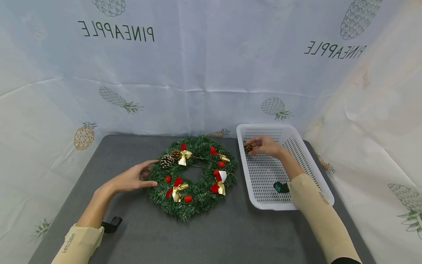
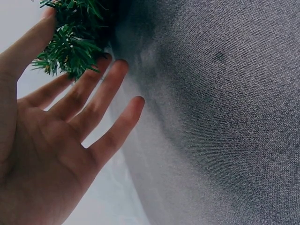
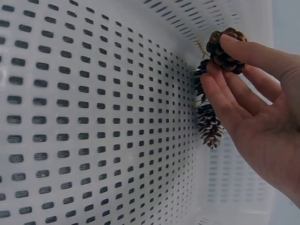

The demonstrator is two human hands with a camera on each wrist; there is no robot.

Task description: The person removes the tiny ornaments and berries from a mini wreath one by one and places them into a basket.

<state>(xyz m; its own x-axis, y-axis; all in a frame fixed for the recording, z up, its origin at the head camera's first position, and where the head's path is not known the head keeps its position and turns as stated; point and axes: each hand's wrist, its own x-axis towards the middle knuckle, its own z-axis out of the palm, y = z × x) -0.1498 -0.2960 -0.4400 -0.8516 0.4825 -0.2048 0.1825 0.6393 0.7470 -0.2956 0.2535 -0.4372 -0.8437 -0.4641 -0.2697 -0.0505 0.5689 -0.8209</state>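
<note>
A green wreath [image 1: 197, 203] lies on the dark table, decorated with gold and red bows, red berries and two pine cones [image 1: 167, 161]. At its left edge is my left hand [image 1: 138, 178], fingers spread, the thumb and fingertips at the greenery [image 2: 70, 51]. My right hand [image 1: 265, 146] is inside the white basket near its far left corner. Between thumb and fingers it pinches a brown pine cone [image 3: 229, 49]. Below and behind that cone, more pine cones [image 3: 210, 126] lie against the basket wall, partly hidden by the fingers.
The white perforated basket [image 1: 245, 172] stands on the right of the table [image 1: 204, 238]. Behind and at the sides hangs a pale curtain [image 1: 197, 66] printed with pineapples. Black wrist straps [image 1: 112, 224] stick out beside the forearms.
</note>
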